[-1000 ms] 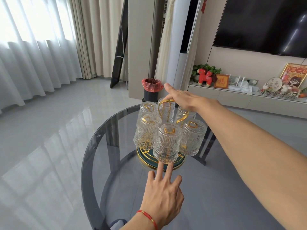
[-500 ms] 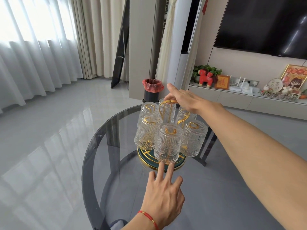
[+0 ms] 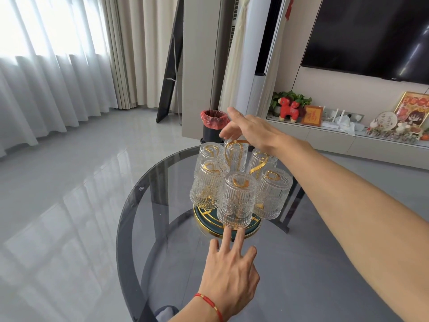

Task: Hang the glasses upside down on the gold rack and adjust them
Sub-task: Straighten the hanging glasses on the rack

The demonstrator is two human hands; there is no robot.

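Six glasses (image 3: pixel 236 203) hang upside down on the gold rack (image 3: pixel 234 145) between both hands: left hand (image 3: pixel 229 282) fingers spread, touching its base, right hand (image 3: pixel 253 133) fingers loose, unclenched above its handle.

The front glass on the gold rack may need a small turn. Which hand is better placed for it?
Probably the left hand: its fingers reach just under the front glass, while the right hand is above the rack's top loop.

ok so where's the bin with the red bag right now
In the head view the bin with the red bag stands on the floor beyond the far edge of the glass table, just left of the right hand and behind the rack of glasses.
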